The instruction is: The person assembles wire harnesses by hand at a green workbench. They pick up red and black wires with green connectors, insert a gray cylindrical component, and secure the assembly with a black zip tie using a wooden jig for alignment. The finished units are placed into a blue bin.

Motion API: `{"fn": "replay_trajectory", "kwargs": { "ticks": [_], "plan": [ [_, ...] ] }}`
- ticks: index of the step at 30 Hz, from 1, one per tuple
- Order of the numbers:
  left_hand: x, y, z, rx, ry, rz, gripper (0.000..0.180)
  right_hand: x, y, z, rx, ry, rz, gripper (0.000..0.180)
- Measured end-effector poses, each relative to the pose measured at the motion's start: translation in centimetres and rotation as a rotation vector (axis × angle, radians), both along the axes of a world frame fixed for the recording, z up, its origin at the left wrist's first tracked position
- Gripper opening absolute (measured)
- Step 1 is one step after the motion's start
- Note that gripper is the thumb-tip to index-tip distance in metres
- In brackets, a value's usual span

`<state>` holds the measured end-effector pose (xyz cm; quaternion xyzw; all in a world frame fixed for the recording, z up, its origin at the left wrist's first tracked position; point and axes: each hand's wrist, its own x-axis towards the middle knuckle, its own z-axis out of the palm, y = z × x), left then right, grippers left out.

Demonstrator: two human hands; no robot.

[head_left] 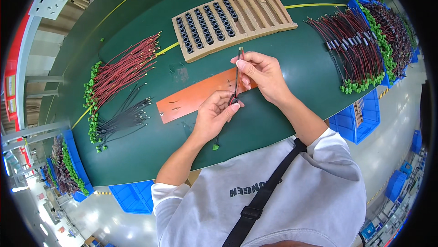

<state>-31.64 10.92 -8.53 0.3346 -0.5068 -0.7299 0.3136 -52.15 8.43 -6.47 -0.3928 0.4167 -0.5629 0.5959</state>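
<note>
Between my two hands runs a pair of wires (237,80), one red and one black. My right hand (267,74) pinches it near its bare upper ends. Lower down, the fingers of my left hand (212,115) close on a small black ring core (233,99) with the wires at it; how far they pass through is partly hidden by the fingers. A green connector (216,147) shows below my left hand, at the table's near edge. Under both hands lies an orange mat (182,104) with a few dark marks.
Beyond the mat, a tan slotted tray (237,40) holds rows of black ring cores (199,28). Red wires (123,71) and black wires (123,120) with green connectors lie at left. Wires with dark cores (353,41) lie at right beside a blue bin (372,41).
</note>
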Motion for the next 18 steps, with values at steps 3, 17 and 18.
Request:
{"fn": "replay_trajectory", "kwargs": {
  "ticks": [3, 17, 18],
  "plan": [
    [0.0, -0.2, 0.1, -0.03, 0.044, 0.015, 0.028, -0.1, -0.1, 0.0, 0.015, -0.01, -0.014, 0.024],
    [0.2, -0.3, 0.2, 0.046, 0.008, -0.135, 0.032, -0.1, 0.3, 0.0, 0.037, -0.044, 0.054, 0.032],
    [0.1, -0.3, 0.2, 0.051, 0.03, -0.148, 0.031, -0.2, 0.2, -0.1, 0.062, -0.07, 0.064, 0.034]
  ]
}}
